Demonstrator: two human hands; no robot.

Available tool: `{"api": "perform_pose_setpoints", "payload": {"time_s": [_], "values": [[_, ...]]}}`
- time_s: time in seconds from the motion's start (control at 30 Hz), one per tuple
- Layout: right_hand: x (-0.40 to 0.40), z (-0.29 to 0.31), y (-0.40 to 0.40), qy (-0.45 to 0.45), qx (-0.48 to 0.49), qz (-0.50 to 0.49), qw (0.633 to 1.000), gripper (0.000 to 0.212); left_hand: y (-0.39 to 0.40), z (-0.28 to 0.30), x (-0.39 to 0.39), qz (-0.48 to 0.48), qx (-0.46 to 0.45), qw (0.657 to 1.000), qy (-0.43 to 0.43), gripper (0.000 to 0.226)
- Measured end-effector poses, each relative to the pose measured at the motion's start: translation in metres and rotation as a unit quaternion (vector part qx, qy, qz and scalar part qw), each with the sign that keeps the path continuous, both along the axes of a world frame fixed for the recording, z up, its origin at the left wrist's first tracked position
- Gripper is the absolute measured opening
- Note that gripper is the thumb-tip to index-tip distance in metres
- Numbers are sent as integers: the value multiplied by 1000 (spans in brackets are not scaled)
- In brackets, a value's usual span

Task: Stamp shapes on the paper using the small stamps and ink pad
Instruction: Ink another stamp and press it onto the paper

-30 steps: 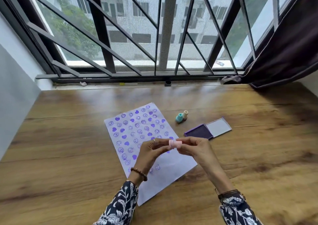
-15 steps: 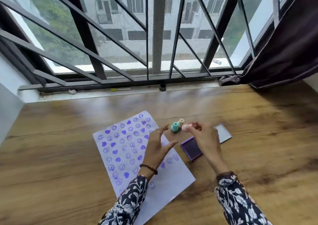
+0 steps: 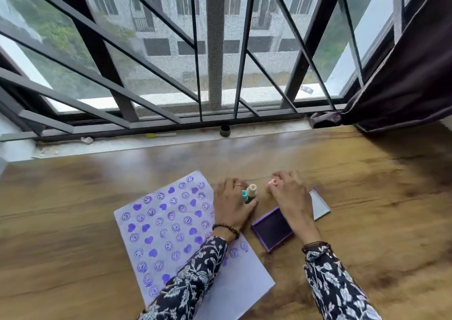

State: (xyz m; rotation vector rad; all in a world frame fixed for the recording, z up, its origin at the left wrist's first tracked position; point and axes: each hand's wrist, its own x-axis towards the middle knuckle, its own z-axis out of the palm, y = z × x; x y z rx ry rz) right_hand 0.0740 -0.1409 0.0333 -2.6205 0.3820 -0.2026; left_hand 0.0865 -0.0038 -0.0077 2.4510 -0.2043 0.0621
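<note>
Right hand (image 3: 289, 197) pinches a pink stamp (image 3: 273, 182) in its fingers, just past the open purple ink pad (image 3: 272, 228); the stamp is mostly hidden and blurred. Left hand (image 3: 231, 204) lies at the paper's (image 3: 168, 224) right edge, touching the teal stamp (image 3: 245, 195) and beige stamp (image 3: 251, 189); cannot tell if its fingers grip them. Paper on wooden counter (image 3: 73, 234), covered in purple hearts and smileys, partly hidden by the left sleeve (image 3: 190, 278). Pad lid (image 3: 320, 204) half covered by right wrist.

The left hand (image 3: 230, 204) hides the white stamped paper's (image 3: 171, 224) right edge; the right hand's (image 3: 291, 197) small pink stamp (image 3: 273, 182) is blurred.
</note>
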Motion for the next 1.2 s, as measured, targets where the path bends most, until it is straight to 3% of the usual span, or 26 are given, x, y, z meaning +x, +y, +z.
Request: {"api": "perform_pose_setpoints", "payload": {"time_s": [0.23,0.5,0.7,0.87,1.0,1.2], "values": [[-19,21,3,-74,81,59,992,23,-5,15,-9,32,-14,998,-46,28],[-28,37,18,-50,201,122,971,27,6,39,-26,29,-16,995,-98,27],[-51,57,24,-75,280,148,946,14,18,70,-61,64,-56,987,-136,24],[-76,59,21,-45,463,138,874,13,26,86,-89,65,-223,970,-74,27],[-95,55,22,-21,556,142,819,18,24,88,-105,74,-227,969,-70,27],[-102,45,21,-12,528,104,843,13,19,77,-113,101,-173,974,-107,28]]}}
